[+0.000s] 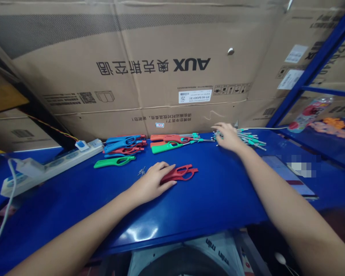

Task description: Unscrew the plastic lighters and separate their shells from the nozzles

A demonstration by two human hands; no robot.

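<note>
My left hand [150, 184] is closed around the back end of a red lighter handle [185, 173], its thumb and fingers on either side. The handle has an open trigger loop and lies low over the table, with no metal tube on it. My right hand [228, 137] reaches over a pile of metal lighter tubes with teal ends [251, 138], fingers stretched out; I see nothing held in it. Small screws [142, 171] lie just beyond my left hand. Lighters with tubes fitted, such as a green lighter [163, 147], lie left of the pile.
Blue and red handles [123, 142] are stacked at the back left, with a green handle [113, 162] in front. A power strip [63, 161] lies left on the blue table [189, 207]. Cardboard [161, 34] stands behind. A flat tablet-like object [287, 174] and a bottle [309, 113] are right.
</note>
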